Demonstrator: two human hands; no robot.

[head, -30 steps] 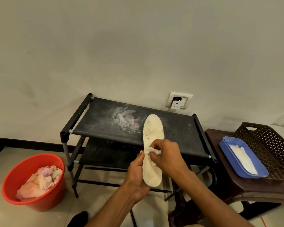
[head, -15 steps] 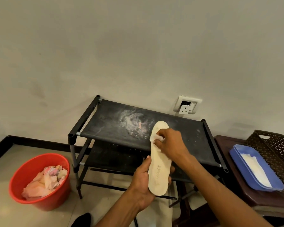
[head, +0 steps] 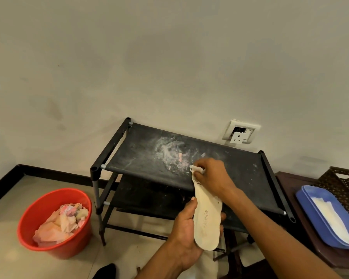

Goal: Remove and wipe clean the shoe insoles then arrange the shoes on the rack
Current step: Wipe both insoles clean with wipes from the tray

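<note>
A cream insole (head: 207, 218) printed FASHION is held upright in front of the black two-tier shoe rack (head: 191, 162). My left hand (head: 186, 224) grips its heel end from the left, thumb on the edge. My right hand (head: 211, 175) pinches a small white wipe (head: 195, 168) against the insole's toe end, which it mostly covers. The rack's top shelf bears a white and pink smear. No shoes show on the rack.
A red bucket (head: 28, 216) of crumpled used wipes stands on the floor at the left. On a dark brown stool (head: 286, 178) at the right sit a blue tray (head: 310, 210) of white wipes and a brown perforated basket (head: 343, 184). A broken wall socket (head: 241, 132) hangs behind the rack.
My right hand has slid the wipe from the insole's middle up to its toe end. The printed heel side now faces me.
</note>
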